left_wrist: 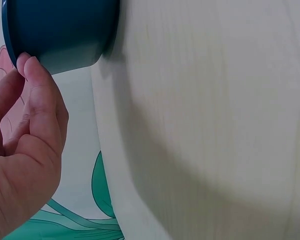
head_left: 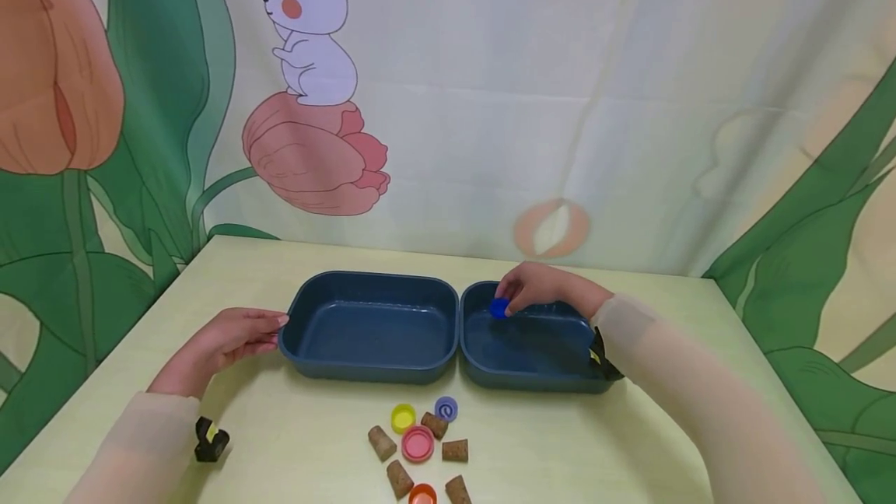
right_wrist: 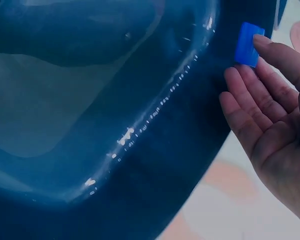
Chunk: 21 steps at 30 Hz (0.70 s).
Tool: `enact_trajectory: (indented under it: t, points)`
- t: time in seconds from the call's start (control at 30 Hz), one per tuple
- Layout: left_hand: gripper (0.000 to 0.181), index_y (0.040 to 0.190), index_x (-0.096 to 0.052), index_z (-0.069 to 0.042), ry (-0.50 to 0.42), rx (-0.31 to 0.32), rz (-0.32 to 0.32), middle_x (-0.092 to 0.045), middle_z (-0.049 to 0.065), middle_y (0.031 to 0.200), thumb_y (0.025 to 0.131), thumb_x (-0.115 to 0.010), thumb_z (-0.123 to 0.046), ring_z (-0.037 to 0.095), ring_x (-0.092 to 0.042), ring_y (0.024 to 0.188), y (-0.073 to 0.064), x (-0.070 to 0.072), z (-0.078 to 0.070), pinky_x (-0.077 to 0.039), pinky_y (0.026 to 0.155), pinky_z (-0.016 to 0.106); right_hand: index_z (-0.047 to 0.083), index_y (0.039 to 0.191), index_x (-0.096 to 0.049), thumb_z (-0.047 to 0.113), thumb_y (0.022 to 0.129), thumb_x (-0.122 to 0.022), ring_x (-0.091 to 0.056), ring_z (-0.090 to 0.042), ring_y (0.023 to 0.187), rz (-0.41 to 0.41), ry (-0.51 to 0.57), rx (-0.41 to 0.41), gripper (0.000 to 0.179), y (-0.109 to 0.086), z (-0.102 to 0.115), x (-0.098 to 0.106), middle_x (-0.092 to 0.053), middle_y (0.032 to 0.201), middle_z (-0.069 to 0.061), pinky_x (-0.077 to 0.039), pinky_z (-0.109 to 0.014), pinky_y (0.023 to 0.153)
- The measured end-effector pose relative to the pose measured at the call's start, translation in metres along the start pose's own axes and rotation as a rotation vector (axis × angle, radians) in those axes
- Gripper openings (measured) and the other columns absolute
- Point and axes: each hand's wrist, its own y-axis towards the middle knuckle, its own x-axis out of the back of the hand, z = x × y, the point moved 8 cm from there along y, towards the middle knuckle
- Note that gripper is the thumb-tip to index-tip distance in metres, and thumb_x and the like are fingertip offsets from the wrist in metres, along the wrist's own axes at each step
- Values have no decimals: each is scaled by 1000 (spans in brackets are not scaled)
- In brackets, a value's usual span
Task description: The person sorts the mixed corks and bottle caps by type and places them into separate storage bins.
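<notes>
My left hand point(head_left: 234, 335) pinches the left rim of the larger dark blue tray point(head_left: 371, 372). In the left wrist view, thumb and fingertips meet at the edge of that tray point(left_wrist: 65, 35). Between the thumb and fingers of my right hand point(head_left: 537, 285) is a blue bottle cap point(head_left: 498, 308), held above the smaller dark blue tray point(head_left: 539, 382). The right wrist view shows the cap point(right_wrist: 248, 45) edge-on, pinched over the tray's inner wall, with the other fingers extended below it.
In front of the trays lie a yellow cap point(head_left: 403, 418), a purple cap point(head_left: 446, 409), a pink cap point(head_left: 418, 443) and an orange cap point(head_left: 423, 495). Several corks point(head_left: 455, 451) lie among them. A printed cloth point(head_left: 455, 99) hangs behind the table.
</notes>
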Motion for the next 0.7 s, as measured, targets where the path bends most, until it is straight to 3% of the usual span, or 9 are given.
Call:
enact_trajectory:
  t: [0.3,0.7]
  points:
    - [31,122,-66,7,-9,-1,-1,-71,-8,75,103,-61,-17,3,-68,68,1,1,2,-61,69,17,-4,116,-70,11,88,-77,-71,-25,102,23,-34,-30,33,6,-2,-12,-75,111,-20,-60,-32,91]
    - [39,128,-60,13,22,-12,0,-71,-9,76,104,-60,-16,3,-68,69,0,0,0,-61,69,17,-3,112,-70,11,87,-78,-70,-22,100,59,-94,-58,30,11,-9,-17,-75,110,-18,-59,-32,93]
